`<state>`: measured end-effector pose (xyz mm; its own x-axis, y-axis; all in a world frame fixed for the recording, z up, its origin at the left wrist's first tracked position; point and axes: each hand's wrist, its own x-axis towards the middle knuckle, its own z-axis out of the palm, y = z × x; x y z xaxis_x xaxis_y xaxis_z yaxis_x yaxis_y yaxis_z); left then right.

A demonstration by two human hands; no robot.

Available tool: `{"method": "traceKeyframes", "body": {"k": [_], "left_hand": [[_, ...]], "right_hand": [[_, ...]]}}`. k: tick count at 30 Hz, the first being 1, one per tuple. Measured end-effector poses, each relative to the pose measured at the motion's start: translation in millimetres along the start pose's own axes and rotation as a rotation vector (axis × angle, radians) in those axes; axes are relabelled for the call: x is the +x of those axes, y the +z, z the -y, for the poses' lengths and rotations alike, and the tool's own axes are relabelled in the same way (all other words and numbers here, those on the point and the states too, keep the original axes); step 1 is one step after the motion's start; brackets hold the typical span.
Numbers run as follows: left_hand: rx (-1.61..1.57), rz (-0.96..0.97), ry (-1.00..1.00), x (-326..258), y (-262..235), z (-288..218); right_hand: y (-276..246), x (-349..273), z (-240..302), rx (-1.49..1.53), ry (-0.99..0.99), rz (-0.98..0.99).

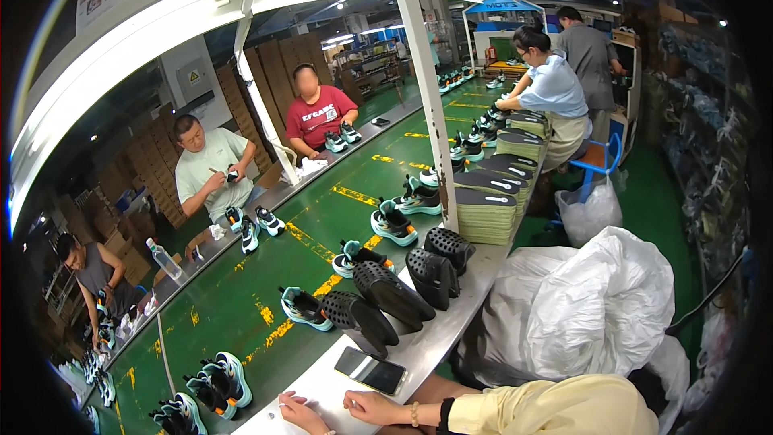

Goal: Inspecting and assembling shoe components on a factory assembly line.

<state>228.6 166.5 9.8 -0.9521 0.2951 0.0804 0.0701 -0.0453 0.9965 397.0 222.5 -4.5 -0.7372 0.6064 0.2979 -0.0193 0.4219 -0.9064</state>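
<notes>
At the bottom edge, my left hand (301, 414) rests over the pale metal ledge (310, 374) with its fingers stretched out loosely. Just right of it, my right hand (375, 408) has its fingers curled in; whether anything small is inside cannot be seen. A beaded bracelet and a dark band circle that wrist, below a yellow sleeve (555, 407). Beyond the right hand, a black phone (370, 370) lies flat on the ledge. Black clogs with round holes (390, 294) stand upright farther along. A teal and black sneaker (304, 308) sits on the green belt beside them.
The green conveyor belt (258, 274) carries several sneakers (221, 383). Stacks of insoles (483, 213) line the ledge. White plastic bags (596, 306) bulge at the right. A white post (427, 89) rises from the ledge. People (211, 165) work across the belt and farther along my side.
</notes>
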Motion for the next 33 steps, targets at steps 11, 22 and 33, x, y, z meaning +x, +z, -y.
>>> {"method": "traceKeyframes", "body": {"k": [11, 22, 33], "left_hand": [[-0.006, -0.003, 0.009, -5.9, 9.3, -1.8], [0.004, 0.013, -0.014, -15.8, 15.2, -9.7], [-0.032, 0.011, -0.02, -14.8, 26.2, -2.0]], "right_hand": [[-10.2, -0.5, -0.3, 0.003, -0.01, -0.001], [-14.0, -0.7, -13.7, -0.006, -0.007, 0.019], [-25.0, -1.5, -14.1, 0.036, -0.021, -0.01]]}}
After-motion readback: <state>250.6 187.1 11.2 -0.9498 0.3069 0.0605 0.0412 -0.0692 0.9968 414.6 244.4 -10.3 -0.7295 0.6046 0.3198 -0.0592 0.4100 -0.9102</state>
